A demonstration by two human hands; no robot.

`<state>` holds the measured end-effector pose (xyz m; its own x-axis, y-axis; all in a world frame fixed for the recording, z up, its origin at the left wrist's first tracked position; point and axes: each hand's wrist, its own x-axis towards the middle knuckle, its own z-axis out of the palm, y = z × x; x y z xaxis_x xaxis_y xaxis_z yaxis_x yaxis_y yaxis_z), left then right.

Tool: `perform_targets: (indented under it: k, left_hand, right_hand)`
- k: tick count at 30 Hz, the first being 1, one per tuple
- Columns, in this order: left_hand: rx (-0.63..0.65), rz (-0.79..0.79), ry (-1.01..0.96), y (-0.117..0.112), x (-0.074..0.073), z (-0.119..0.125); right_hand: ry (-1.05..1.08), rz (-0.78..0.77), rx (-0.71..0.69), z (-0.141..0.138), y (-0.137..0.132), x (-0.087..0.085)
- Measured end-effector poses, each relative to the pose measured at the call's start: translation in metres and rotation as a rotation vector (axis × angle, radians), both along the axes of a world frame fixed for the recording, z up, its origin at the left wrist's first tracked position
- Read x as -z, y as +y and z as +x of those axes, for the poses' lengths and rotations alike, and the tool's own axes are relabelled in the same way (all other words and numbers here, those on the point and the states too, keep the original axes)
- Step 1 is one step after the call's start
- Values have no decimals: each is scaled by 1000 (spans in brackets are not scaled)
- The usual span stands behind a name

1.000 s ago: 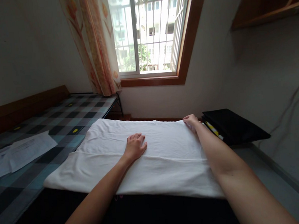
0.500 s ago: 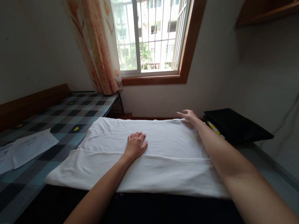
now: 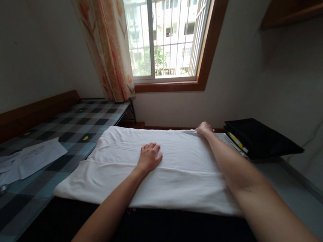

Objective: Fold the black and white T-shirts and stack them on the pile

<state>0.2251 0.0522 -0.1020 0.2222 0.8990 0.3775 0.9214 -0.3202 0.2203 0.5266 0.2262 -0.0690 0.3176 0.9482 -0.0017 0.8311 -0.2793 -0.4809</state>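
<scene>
A white cloth (image 3: 178,149), perhaps a garment, lies spread in front of me with a fold running across its near part. My left hand (image 3: 150,156) rests palm down on its middle, fingers stretched and a little apart. At the cloth's far right corner my right hand (image 3: 204,127) has its fingers closed on the edge, which is pulled into small creases there. The fingertips of that hand are partly hidden behind it.
To the left is a bed with a checked cover (image 3: 99,120), bearing white papers (image 3: 40,156). A black folder-like item (image 3: 264,136) lies at the right over a grey surface (image 3: 286,185). Ahead are a window (image 3: 171,33) and a curtain (image 3: 111,46).
My right hand has gone from outstretched fingers to gripping the cloth's far right edge. My left hand stays flat on the cloth. The whole view has shifted slightly.
</scene>
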Motion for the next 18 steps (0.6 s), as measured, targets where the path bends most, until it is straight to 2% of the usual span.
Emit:
perform_targets:
  k: [3, 6, 13, 15, 17, 18]
  left_hand:
    - [-2, -1, 5, 0, 0, 0]
    - [-6, -3, 9, -1, 0, 1]
    - [-11, -3, 3, 0, 0, 1]
    - [-14, -7, 2, -1, -1, 1]
    - [-16, -13, 2, -1, -1, 1]
    - [-16, -16, 3, -1, -2, 1]
  right_hand:
    - [3, -51, 123, -7, 0, -2]
    - [20, 2, 131, -10, -1, -5]
    - [110, 281, 130, -13, -12, -25]
    - [202, 386, -1, -14, -21, -33]
    - [380, 438, -278, -12, -38, -40]
    - [469, 398, -448, -10, -50, -43]
